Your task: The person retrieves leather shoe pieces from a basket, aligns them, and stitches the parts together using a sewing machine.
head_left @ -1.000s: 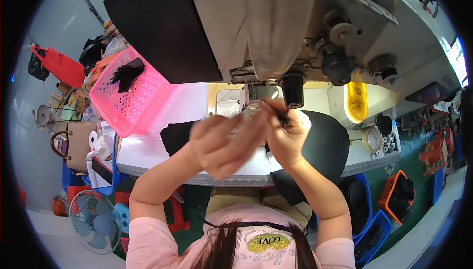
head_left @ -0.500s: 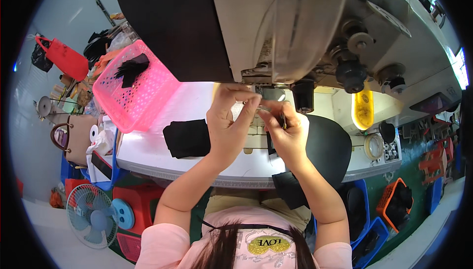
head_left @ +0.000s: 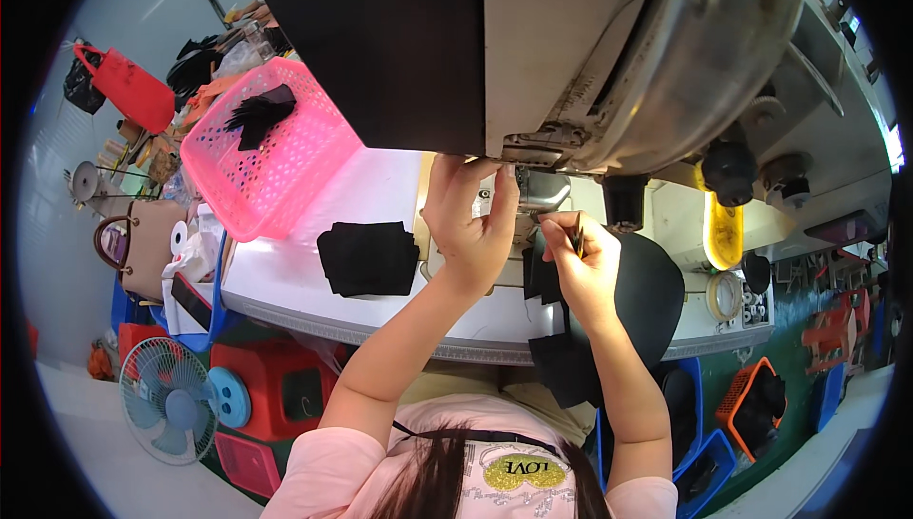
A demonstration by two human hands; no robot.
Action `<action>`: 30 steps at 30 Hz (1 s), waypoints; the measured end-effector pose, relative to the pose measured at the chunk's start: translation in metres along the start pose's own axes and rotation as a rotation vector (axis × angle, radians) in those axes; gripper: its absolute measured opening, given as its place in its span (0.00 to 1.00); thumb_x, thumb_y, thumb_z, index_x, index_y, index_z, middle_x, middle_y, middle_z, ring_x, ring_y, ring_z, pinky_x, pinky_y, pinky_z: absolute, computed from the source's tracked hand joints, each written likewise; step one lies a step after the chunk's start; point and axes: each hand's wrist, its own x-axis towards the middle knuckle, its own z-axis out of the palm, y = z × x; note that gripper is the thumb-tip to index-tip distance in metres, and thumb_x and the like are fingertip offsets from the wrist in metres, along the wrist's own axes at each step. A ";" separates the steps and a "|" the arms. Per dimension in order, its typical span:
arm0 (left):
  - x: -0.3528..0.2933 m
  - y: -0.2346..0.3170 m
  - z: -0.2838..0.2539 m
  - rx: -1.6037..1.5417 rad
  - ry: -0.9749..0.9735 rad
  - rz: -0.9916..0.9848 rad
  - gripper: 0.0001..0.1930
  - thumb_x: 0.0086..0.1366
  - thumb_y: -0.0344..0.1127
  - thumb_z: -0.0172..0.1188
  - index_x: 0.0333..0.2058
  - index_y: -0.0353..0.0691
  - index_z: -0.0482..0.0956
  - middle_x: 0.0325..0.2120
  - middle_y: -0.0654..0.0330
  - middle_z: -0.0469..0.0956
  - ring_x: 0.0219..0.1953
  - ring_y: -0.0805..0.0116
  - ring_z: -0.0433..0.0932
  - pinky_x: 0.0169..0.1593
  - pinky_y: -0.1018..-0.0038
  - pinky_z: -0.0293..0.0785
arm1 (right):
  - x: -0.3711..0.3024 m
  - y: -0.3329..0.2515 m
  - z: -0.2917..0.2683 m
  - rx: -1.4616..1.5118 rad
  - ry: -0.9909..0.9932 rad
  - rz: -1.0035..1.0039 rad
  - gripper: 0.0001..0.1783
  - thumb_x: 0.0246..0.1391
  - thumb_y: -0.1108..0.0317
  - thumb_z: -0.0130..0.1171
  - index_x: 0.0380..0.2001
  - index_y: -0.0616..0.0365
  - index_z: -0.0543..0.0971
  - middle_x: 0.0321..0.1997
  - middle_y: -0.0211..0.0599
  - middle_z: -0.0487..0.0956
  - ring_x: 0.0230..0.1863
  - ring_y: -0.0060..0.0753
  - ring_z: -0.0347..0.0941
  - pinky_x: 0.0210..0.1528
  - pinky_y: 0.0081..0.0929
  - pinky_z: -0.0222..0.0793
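Observation:
My left hand (head_left: 473, 219) is raised to the underside of the sewing machine's head (head_left: 552, 143), thumb and fingers close together by the needle area. Its fingertips are partly hidden there, and what they pinch is too small to tell. My right hand (head_left: 588, 267) is a little lower and to the right, with its fingers curled round a slim dark tool (head_left: 578, 236). Its thumb and forefinger almost meet beside the shiny metal part (head_left: 544, 192) under the head. Black fabric pieces (head_left: 540, 276) lie beside and below the right hand. A stack of black cut pieces (head_left: 369, 258) rests left of my left forearm.
A pink perforated basket (head_left: 314, 172) holding black pieces stands at the table's left. At right are a yellow tray (head_left: 724, 234) and a tape roll (head_left: 724, 296). A fan (head_left: 181, 405) and red stool (head_left: 276, 381) stand lower left; an orange crate (head_left: 737, 395) lower right.
My hands have drawn apart: the left stays up under the machine head, the right is lower and farther right. The whole view has shifted, with the machine head appearing larger and farther right.

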 end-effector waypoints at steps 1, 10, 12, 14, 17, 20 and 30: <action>0.000 0.000 0.000 0.011 -0.006 -0.001 0.08 0.50 0.18 0.58 0.30 0.34 0.74 0.33 0.53 0.74 0.34 0.60 0.74 0.37 0.74 0.69 | 0.000 0.000 0.000 0.005 0.005 0.007 0.04 0.52 0.74 0.55 0.29 0.64 0.76 0.20 0.26 0.72 0.20 0.14 0.65 0.24 0.12 0.61; 0.000 -0.001 0.000 0.065 -0.008 0.017 0.06 0.53 0.21 0.59 0.32 0.31 0.76 0.34 0.55 0.74 0.36 0.65 0.73 0.42 0.76 0.67 | 0.009 0.002 -0.001 -0.049 0.076 -0.228 0.05 0.44 0.81 0.54 0.27 0.62 0.76 0.20 0.29 0.72 0.20 0.16 0.65 0.24 0.15 0.63; -0.001 0.000 0.000 0.077 -0.022 0.006 0.06 0.53 0.21 0.59 0.32 0.31 0.77 0.34 0.55 0.74 0.37 0.65 0.73 0.42 0.75 0.67 | 0.018 0.002 0.004 -0.168 0.211 -0.465 0.12 0.34 0.84 0.54 0.27 0.62 0.76 0.20 0.36 0.73 0.19 0.27 0.69 0.25 0.21 0.65; -0.001 0.000 0.000 0.092 -0.035 -0.005 0.06 0.53 0.21 0.59 0.32 0.31 0.77 0.34 0.54 0.74 0.38 0.64 0.73 0.43 0.74 0.67 | 0.028 -0.008 0.007 -0.275 0.225 -0.589 0.12 0.33 0.84 0.54 0.27 0.61 0.77 0.20 0.36 0.74 0.20 0.32 0.69 0.25 0.23 0.66; 0.001 -0.001 -0.002 0.114 -0.054 0.034 0.07 0.51 0.21 0.60 0.32 0.30 0.77 0.34 0.55 0.74 0.38 0.62 0.73 0.43 0.73 0.67 | 0.041 -0.005 0.019 -0.411 0.266 -0.759 0.12 0.32 0.83 0.58 0.26 0.59 0.77 0.21 0.36 0.75 0.21 0.41 0.71 0.26 0.26 0.68; 0.002 -0.003 -0.001 0.146 -0.068 0.070 0.08 0.50 0.22 0.62 0.32 0.30 0.77 0.33 0.55 0.75 0.38 0.59 0.73 0.42 0.72 0.67 | 0.044 -0.005 0.031 -0.442 0.372 -0.812 0.14 0.28 0.83 0.64 0.24 0.59 0.76 0.22 0.37 0.76 0.22 0.39 0.73 0.26 0.26 0.68; -0.015 0.013 -0.025 0.077 -0.377 0.381 0.16 0.49 0.25 0.56 0.41 0.35 0.76 0.40 0.55 0.77 0.32 0.65 0.72 0.35 0.73 0.67 | 0.014 -0.010 -0.004 -0.333 -0.040 -0.667 0.08 0.45 0.84 0.52 0.28 0.63 0.75 0.24 0.33 0.75 0.23 0.25 0.69 0.27 0.19 0.65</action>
